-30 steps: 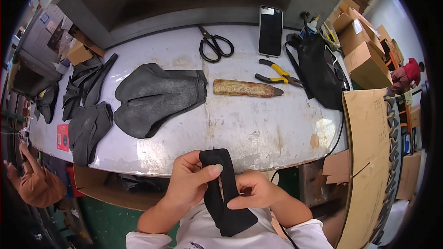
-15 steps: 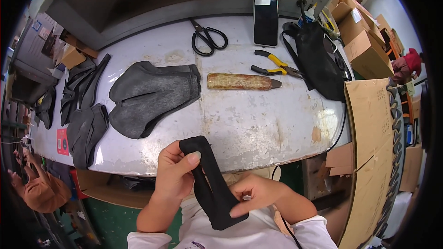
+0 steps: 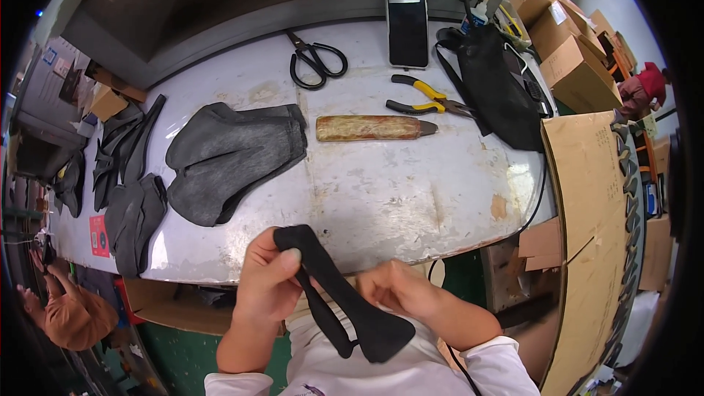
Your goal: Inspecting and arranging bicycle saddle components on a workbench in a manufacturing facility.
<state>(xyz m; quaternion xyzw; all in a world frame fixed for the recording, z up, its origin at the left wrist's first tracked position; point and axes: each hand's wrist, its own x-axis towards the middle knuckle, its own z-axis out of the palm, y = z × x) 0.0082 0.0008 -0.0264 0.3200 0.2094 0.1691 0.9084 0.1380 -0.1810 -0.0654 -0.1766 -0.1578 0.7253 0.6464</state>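
Observation:
My left hand [image 3: 265,275] pinches the upper end of a black, soft, looped piece [image 3: 339,290], thumb on its front. The piece hangs down over my lap, with a gap between a wide limb and a narrow one, and flares at its lower right end. My right hand [image 3: 402,290] is curled beside the wide limb, fingers drawn in; what they hold, if anything, is hidden. On the table beyond lie a stack of grey-black cut pieces [image 3: 227,158] and a knife with a wrapped handle [image 3: 367,127].
Black-handled scissors [image 3: 317,62], yellow-black pliers [image 3: 425,97], a phone standing upright [image 3: 407,27] and a black bag-like item [image 3: 499,88] are on the table [image 3: 374,198]. More dark pieces [image 3: 136,213] lie left. Cardboard [image 3: 587,205] borders the right; another person [image 3: 77,308] sits at left.
My right hand has come off the lower end of the black piece and moved up beside it. That end now splays out to the right. My left hand keeps its hold, slightly lower.

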